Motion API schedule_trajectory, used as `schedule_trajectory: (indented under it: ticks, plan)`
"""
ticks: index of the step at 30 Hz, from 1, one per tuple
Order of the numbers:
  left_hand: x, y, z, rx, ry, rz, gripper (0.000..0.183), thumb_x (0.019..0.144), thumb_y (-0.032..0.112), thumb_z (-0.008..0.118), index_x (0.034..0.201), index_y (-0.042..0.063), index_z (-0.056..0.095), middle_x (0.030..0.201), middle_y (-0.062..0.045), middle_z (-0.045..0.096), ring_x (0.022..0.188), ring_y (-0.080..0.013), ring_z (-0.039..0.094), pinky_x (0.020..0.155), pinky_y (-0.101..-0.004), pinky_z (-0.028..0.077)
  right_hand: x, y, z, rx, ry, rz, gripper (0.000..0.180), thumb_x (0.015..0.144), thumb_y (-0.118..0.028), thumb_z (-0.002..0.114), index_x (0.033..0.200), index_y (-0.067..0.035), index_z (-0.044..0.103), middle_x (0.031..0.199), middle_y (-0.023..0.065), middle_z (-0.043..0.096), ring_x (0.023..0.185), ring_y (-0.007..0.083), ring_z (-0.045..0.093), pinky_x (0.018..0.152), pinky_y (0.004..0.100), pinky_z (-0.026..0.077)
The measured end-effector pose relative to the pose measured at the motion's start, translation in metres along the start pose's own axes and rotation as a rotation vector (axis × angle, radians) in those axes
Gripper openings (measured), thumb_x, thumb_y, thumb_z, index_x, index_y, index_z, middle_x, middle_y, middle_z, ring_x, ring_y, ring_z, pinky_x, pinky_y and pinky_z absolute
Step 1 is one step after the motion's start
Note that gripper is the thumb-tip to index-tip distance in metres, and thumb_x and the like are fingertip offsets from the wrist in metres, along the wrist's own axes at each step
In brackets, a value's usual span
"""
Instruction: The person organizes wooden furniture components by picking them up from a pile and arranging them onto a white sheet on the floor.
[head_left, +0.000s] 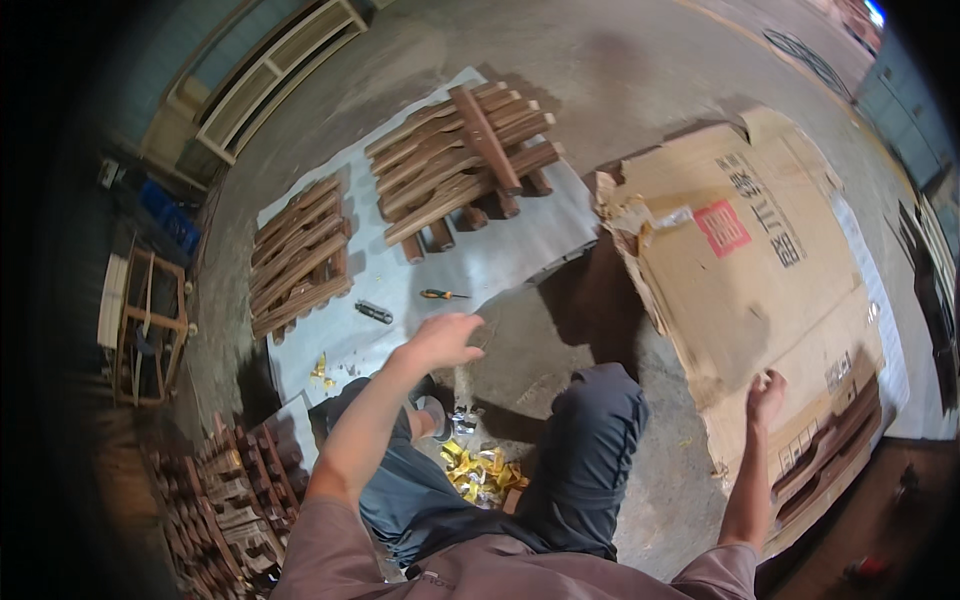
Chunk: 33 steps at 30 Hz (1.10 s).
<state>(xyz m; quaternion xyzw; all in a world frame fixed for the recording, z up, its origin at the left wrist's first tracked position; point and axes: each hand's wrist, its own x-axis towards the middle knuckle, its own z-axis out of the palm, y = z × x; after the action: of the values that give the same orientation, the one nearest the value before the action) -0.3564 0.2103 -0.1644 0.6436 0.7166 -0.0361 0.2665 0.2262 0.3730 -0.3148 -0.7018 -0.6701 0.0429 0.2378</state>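
My left hand (446, 339) reaches forward above the floor by the near edge of a white sheet (487, 266). Its thumb and fingers are apart, with nothing between them. Just beyond it on the sheet lies a screwdriver (444, 295) with an orange and black handle; a small black tool (373, 311) is to its left. My right hand (766, 399) is over a flattened cardboard sheet (750, 300), fingers curled; whether they enclose anything cannot be made out. Close to it, shaped brown wooden bars (829, 454) lie along the cardboard's near right end.
Ahead, a crossed stack of wooden bars (457, 165) stands beside a lower stack (300, 259). More shaped wooden pieces (225, 517) are piled at my left. Yellow scraps (484, 474) litter the floor between my legs. A wooden frame (150, 326) stands far left.
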Motion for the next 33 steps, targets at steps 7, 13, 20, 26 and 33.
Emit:
schedule_trajectory:
  ticks: [7,13,20,26,33]
  plan:
    - [-0.005,0.027,-0.001,0.095,-0.060,0.050,0.039,0.075,0.023,0.074,0.105,0.004,0.058,0.101,-0.015,0.061,0.101,-0.0338,0.060,0.086,-0.0441,0.049,0.074,-0.264,0.102,0.366,-0.376,-0.330,0.022,0.080,-0.018,0.070,0.096,-0.003,0.066,0.087,0.0149,0.068,0.073,0.0261,0.067,0.066,0.0352,0.052]
    - [-0.011,0.008,-0.005,0.124,0.046,-0.035,0.034,0.076,0.020,0.073,0.101,0.003,0.058,0.097,-0.014,0.061,0.100,-0.0320,0.059,0.086,-0.0451,0.047,0.089,-0.433,0.213,0.333,-0.525,-0.445,0.046,0.077,-0.036,0.072,0.109,-0.006,0.057,0.101,0.0191,0.063,0.095,0.0352,0.062,0.082,0.0444,0.050]
    - [-0.010,-0.011,-0.001,0.135,0.157,-0.027,0.020,0.078,0.010,0.061,0.097,0.005,0.059,0.090,-0.011,0.061,0.092,-0.0266,0.061,0.082,-0.0399,0.046,0.107,-0.542,0.268,0.193,-0.499,-0.323,0.059,0.073,-0.047,0.072,0.106,-0.002,0.054,0.102,0.0230,0.065,0.098,0.0394,0.063,0.081,0.0477,0.050]
    - [-0.019,-0.020,-0.011,0.125,0.160,-0.020,0.018,0.078,0.007,0.058,0.096,0.004,0.059,0.090,-0.011,0.061,0.093,-0.0258,0.061,0.082,-0.0387,0.047,0.108,-0.568,0.288,0.117,-0.545,-0.241,0.054,0.074,-0.041,0.073,0.105,-0.003,0.052,0.104,0.0207,0.066,0.100,0.0377,0.063,0.082,0.0470,0.051]
    - [-0.016,-0.026,-0.005,0.091,0.178,-0.038,0.019,0.077,0.006,0.058,0.096,0.003,0.059,0.090,-0.011,0.061,0.095,-0.0257,0.061,0.084,-0.0384,0.047,0.116,-0.571,0.307,0.090,-0.568,-0.224,0.054,0.072,-0.038,0.070,0.107,-0.001,0.053,0.107,0.0226,0.065,0.104,0.0381,0.062,0.087,0.0456,0.049]
